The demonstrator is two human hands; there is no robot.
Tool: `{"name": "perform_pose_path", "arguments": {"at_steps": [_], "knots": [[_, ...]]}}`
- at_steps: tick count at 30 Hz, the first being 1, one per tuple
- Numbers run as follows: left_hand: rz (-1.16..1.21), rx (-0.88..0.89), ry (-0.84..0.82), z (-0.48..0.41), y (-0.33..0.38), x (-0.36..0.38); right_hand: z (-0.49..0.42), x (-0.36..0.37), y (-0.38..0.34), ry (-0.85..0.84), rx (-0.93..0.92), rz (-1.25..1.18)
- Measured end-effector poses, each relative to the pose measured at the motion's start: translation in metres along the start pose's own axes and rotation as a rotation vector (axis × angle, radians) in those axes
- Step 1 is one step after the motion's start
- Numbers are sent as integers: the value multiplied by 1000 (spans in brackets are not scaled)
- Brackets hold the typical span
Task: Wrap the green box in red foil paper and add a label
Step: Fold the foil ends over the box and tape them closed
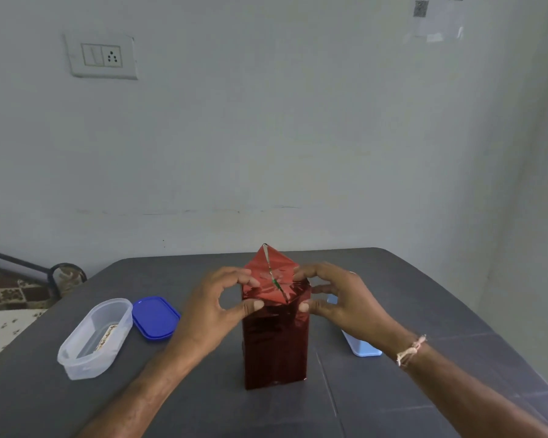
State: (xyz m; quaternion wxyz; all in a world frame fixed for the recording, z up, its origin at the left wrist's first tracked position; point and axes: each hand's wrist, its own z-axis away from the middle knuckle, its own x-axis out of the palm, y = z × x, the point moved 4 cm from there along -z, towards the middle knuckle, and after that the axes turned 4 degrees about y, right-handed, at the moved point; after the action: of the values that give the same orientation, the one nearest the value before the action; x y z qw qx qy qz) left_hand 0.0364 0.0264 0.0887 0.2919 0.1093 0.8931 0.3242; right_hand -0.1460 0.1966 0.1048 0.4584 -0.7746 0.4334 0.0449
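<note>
- A grey desk (393, 406) stands against a pale wall (266, 137) with a socket plate (102, 56).
- At the left a clear tub (92, 339) holds something small and hard to make out; a blue lid (155, 317) lies just beside it.
- The left hand (215, 308) pinches the foil (276, 346) at the box's top left corner, thumb and fingers (250, 306) clamped on it.
- The box stands upright at the desk's middle, its green showing only as a sliver (276, 282) at the top seam.
- The right hand (342, 305) pinches the top right corner likewise.
- A pale blue container (363, 347) lies mostly hidden behind the right wrist.
</note>
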Motion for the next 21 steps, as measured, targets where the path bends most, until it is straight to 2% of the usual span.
{"name": "perform_pose_path", "arguments": {"at_steps": [7,16,21], "knots": [[105,-95,86,-4,6,5,-9,3,2,188,27,84],[237,-207,112,-7,1,12,-13,7,7,313,102,72],[267,-242,126,-4,-1,13,-7,7,4,327,123,45]]}}
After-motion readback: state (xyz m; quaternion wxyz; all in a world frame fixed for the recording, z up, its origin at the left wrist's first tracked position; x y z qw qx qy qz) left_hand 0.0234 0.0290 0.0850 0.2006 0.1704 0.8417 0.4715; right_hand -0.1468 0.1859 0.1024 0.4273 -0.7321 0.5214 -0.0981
